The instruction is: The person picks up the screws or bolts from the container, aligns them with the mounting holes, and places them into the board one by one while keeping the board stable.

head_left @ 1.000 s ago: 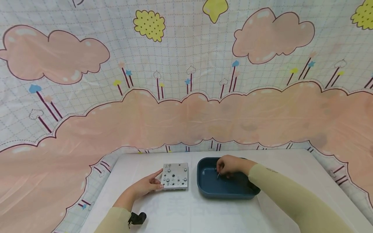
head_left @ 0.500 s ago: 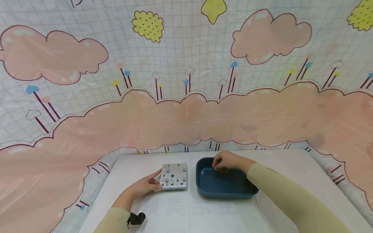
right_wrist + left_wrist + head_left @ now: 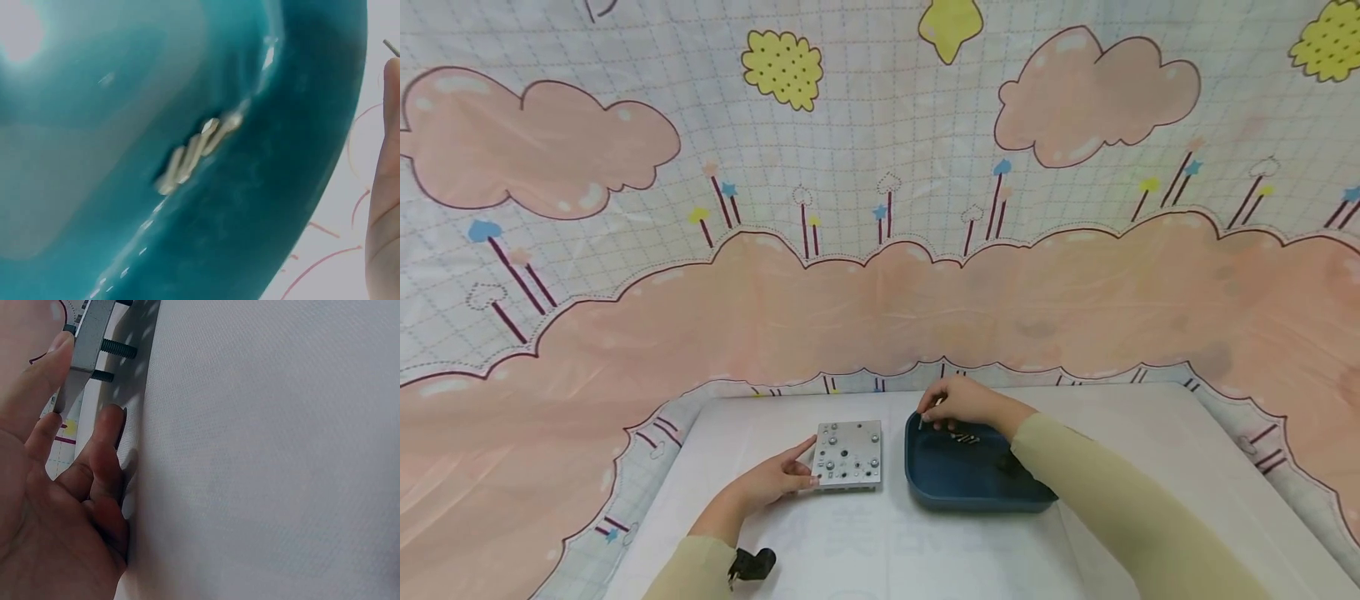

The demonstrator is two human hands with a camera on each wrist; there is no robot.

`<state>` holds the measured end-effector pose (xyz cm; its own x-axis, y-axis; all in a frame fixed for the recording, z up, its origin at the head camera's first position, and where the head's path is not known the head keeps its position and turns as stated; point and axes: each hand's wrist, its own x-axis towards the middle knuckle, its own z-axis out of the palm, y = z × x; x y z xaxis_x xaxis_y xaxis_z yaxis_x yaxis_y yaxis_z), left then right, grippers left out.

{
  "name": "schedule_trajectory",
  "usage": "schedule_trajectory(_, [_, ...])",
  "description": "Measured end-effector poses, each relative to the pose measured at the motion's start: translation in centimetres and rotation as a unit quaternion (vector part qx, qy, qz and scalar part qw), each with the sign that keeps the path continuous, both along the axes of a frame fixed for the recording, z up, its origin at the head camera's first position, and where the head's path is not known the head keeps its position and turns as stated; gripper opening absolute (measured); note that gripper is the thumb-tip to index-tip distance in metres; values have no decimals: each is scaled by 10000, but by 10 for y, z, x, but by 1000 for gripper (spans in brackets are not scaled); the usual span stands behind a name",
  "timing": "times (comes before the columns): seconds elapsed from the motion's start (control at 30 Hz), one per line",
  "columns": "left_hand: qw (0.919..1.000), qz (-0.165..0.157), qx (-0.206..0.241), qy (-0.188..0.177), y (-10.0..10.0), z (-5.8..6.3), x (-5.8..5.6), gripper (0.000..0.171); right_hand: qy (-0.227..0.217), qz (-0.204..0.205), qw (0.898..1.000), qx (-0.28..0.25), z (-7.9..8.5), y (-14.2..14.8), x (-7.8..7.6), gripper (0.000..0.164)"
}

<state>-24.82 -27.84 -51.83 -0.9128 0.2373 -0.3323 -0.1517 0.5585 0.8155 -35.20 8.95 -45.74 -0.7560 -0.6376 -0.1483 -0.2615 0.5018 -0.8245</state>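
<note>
My left hand (image 3: 771, 481) grips the left edge of a square silver metal plate (image 3: 850, 454), its index finger and thumb at the two left corners. Several bolt heads and holes show on top. From below the plate (image 3: 87, 347), a threaded bolt (image 3: 119, 349) sticks out in the left wrist view. My right hand (image 3: 962, 402) is above the far left corner of a blue tray (image 3: 977, 504). Between its fingertips it pinches a thin metal screw (image 3: 921, 423), whose tip also shows in the right wrist view. Several small screws (image 3: 194, 150) lie in the tray.
A white-covered table (image 3: 880, 550) bears the plate and, to its right, the tray. Near the left wrist is a black device (image 3: 752, 564). A patterned cloth (image 3: 880, 308) hangs behind the table.
My right hand has risen from inside the tray and moved left to its rim, the screw between its fingertips. The screws in the tray have come into sight. My left hand stays on the plate.
</note>
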Motion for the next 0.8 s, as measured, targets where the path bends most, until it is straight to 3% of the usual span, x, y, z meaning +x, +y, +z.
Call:
schedule_trajectory(0.27, [9998,26,-173,41,0,0,2,88,16,6,10000,-54,5,-35,-2,10])
schedule_trajectory(0.8, [9997,77,-213,2,-1,-2,1,87,-500,-161,9980,-359,-1,-88,-17,12])
